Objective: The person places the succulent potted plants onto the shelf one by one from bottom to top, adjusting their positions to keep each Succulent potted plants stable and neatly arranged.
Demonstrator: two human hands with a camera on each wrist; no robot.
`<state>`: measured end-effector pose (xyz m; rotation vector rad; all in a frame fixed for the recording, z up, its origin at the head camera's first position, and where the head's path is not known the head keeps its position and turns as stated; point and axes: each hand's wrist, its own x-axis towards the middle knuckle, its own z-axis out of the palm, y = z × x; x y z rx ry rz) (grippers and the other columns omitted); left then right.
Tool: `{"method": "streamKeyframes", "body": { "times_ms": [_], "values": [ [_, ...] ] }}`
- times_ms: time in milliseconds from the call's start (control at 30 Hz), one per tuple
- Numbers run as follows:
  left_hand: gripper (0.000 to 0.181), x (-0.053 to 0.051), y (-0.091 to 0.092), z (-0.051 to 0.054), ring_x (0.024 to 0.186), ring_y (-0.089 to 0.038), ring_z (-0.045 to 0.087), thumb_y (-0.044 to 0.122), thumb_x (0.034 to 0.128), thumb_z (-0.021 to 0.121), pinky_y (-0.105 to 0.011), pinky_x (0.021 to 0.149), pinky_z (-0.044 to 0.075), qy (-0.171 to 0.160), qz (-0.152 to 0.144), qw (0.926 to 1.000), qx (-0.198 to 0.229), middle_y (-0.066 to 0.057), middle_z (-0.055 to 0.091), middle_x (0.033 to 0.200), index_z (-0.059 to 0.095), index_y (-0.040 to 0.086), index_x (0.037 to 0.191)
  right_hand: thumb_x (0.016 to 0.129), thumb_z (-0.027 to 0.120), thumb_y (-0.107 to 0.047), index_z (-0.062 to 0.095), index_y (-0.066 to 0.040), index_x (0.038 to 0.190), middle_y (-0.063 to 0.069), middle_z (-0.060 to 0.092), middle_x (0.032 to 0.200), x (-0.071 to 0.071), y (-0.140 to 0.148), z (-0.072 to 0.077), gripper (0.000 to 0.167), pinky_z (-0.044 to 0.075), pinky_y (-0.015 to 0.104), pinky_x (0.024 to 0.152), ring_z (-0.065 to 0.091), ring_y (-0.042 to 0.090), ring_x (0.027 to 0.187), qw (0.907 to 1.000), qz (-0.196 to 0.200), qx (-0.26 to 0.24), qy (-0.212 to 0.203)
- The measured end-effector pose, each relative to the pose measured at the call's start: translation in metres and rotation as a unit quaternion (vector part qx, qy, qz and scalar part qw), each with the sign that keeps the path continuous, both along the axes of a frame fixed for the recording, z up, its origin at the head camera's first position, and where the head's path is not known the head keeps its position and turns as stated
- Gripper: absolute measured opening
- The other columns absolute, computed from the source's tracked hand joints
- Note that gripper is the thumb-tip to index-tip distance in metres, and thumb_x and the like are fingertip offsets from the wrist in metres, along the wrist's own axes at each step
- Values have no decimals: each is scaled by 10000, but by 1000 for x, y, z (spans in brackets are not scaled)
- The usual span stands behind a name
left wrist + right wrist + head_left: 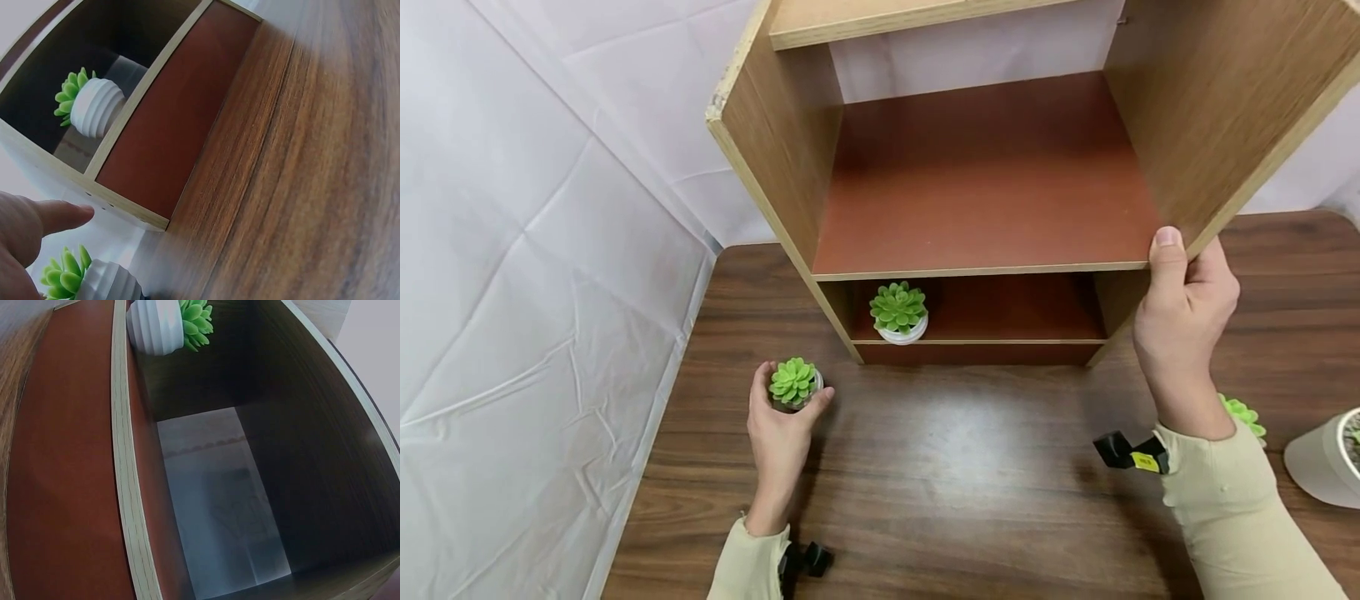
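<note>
A wooden shelf unit point(992, 183) with brown-red boards stands on the table. My right hand point(1183, 325) grips its right side panel near the middle board, thumb on the inner side and the other fingers behind the panel. On the left of the lowest compartment sits a small green succulent in a white ribbed pot point(98, 107). Another potted succulent point(793, 382) is on the table left of the unit. Around it my left hand point(782, 437) is spread, the thumb straight and, in the left wrist view, apart from the pot.
Partly hidden by my right forearm is another green succulent point(1243, 412). A larger white pot point(1322, 462) stands at the right edge. White sheeting point(550, 275) hangs along the left side of the wooden table point(955, 483).
</note>
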<state>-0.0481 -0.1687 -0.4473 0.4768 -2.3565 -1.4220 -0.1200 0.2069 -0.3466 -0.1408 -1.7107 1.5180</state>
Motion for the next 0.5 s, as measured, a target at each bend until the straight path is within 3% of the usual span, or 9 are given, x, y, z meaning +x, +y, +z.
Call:
{"method": "streamKeyframes", "body": {
  "times_ms": [300, 500],
  "values": [
    [897, -4, 1, 3, 1298, -222, 430, 216, 685, 919, -407, 1069, 310, 39, -21, 9999, 108, -106, 497, 1380, 436, 12, 1413, 981, 567, -135, 698, -3, 926, 25, 679, 858, -1, 1, 4, 194, 406, 225, 737, 588, 133, 803, 9999, -4, 77, 122],
    [903, -1, 0, 1, 1314, -271, 431, 147, 688, 913, -374, 1075, 327, -11, 104, 9997, 232, -147, 471, 1386, 410, -17, 1419, 981, 568, -151, 710, 18, 986, -12, 680, 850, 2, 1, 2, 221, 402, 217, 721, 585, 120, 790, 9999, -34, 86, -98]
  ]
}}
